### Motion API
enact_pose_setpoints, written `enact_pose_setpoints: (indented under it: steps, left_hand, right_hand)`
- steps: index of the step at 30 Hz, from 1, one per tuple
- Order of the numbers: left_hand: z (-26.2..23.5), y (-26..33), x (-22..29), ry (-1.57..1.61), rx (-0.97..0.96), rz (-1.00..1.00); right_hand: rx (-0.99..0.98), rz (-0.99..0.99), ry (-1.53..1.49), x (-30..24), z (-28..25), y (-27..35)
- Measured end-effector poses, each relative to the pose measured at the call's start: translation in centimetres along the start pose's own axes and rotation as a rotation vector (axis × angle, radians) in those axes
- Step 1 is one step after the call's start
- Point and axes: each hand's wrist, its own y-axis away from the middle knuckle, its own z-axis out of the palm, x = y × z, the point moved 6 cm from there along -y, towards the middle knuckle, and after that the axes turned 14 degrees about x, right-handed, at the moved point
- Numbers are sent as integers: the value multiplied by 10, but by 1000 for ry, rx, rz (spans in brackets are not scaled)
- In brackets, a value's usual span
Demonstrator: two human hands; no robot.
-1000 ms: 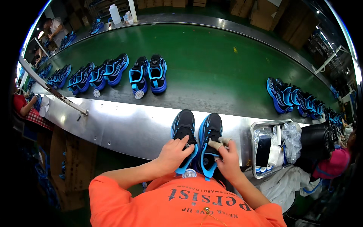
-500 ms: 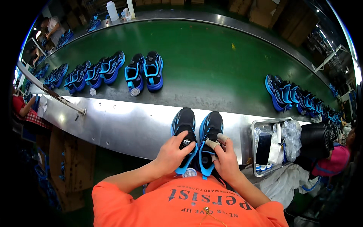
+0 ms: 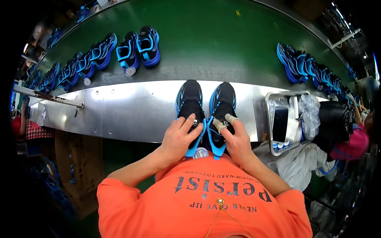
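Two black sneakers with bright blue trim lie side by side before me, toes pointing away, on the metal ledge. My left hand (image 3: 177,137) grips the left sneaker (image 3: 189,95) near its collar, thumb and fingers at the tongue. Pale coverings wrap two fingertips of my right hand (image 3: 237,139), which pinches the right sneaker (image 3: 223,97) around its tongue and lace area. The heels of both shoes rest close to my orange shirt. A round white label (image 3: 201,153) shows by the left sneaker's heel.
Beyond the metal ledge (image 3: 131,107) runs a green belt (image 3: 206,39). Similar sneakers (image 3: 147,47) line its left side, and more sneakers (image 3: 293,65) stand at right. A metal tray (image 3: 270,137) holds a phone (image 3: 280,124) and clear plastic. A metal bar (image 3: 55,96) juts in at left.
The view has tilted, so the ledge, belt and shoes sit higher in the picture. Both hands keep their hold on the sneakers, with only slight finger shifts.
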Motion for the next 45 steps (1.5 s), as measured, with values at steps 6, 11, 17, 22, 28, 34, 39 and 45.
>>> enact_pose_setpoints:
  steps: [6,11,17,22,28,34,39,45]
  left_hand:
    - [1,-14,4,95,-204,-93]
    - [-3,-32,-22,176,-201,-209]
    - [16,-27,-30,315,-212,-569]
    - [14,-17,-34,653,-199,-561]
    - [18,-30,-26,327,-203,-422]
    - [11,-37,-21,381,-167,-498]
    - [26,-21,-41,750,-257,-620]
    - [19,-31,-25,507,-235,-546]
  right_hand:
    - [-238,15,-127,7,3,-12]
    - [-333,244,-387,27,-18,-34]
    - [-160,239,-153,31,-18,-31]
    - [-258,298,-209,42,-21,-37]
    - [-149,242,-52,48,-7,-30]
    - [-404,277,-312,53,-12,-39]
    - [-326,285,-35,53,-12,-38]
    - [-311,221,-234,53,-9,-33]
